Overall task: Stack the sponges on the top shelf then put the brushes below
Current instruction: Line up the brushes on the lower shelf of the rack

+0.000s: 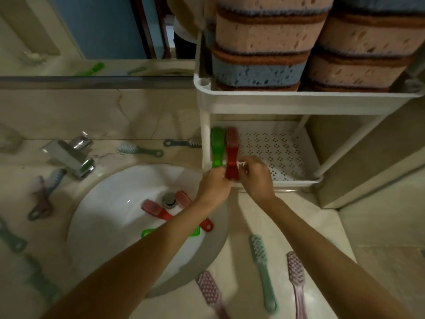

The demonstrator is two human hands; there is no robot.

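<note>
Pink and blue sponges (pixel 262 33) stand stacked in two piles on the white rack's top shelf (pixel 299 97). On the perforated lower shelf (pixel 276 148) a green brush (pixel 217 146) and a red brush (pixel 231 150) lie side by side at the left end. My left hand (pixel 212 189) grips the green brush's handle. My right hand (pixel 254 176) holds the red brush's handle end. Two red brushes (pixel 156 210) and a green one (pixel 147 232) lie in the white sink (pixel 110 217).
A chrome tap (pixel 71 155) stands behind the sink. Teal and mauve brushes lie around the marble counter: two behind the sink (pixel 140 150), some at the left (pixel 46 194), three at the front right (pixel 262 270). A mirror (pixel 92 31) hangs above.
</note>
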